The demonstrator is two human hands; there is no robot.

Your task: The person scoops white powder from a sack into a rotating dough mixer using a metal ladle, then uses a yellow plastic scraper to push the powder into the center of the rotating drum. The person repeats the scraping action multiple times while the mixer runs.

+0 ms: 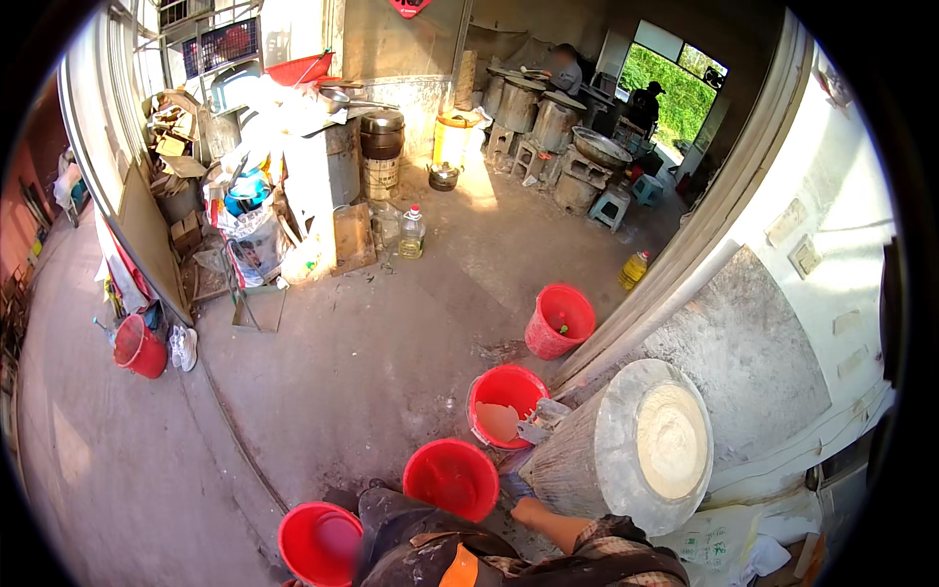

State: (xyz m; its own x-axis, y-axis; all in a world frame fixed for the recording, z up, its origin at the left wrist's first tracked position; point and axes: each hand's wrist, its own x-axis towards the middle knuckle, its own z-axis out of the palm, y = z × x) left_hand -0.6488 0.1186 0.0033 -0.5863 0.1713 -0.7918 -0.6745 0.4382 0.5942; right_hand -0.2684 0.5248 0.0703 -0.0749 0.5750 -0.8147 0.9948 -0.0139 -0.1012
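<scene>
My right hand (524,509) reaches down beside a large upright drum-like vessel (565,458), close to its lower side. Its fingers are small and partly hidden, so a grip cannot be made out. The vessel has a wide grey rim (623,447) and pale, grain-like material (673,440) in its round top opening. A metal bracket-like fitting (544,420) juts from its side over a red bucket (506,389) with brownish content. Another red bucket (447,469) stands just left of my right hand. Of my left hand (293,583), only a sliver shows at the bottom edge, beside a third red bucket (312,539).
Farther out stand a red bucket (546,323) by the doorway frame and another red bucket (139,345) near white shoes (183,347). Oil bottles (412,235) are on the floor. Two people, one a seated or bent figure (566,73), are at the back among large drums (555,121).
</scene>
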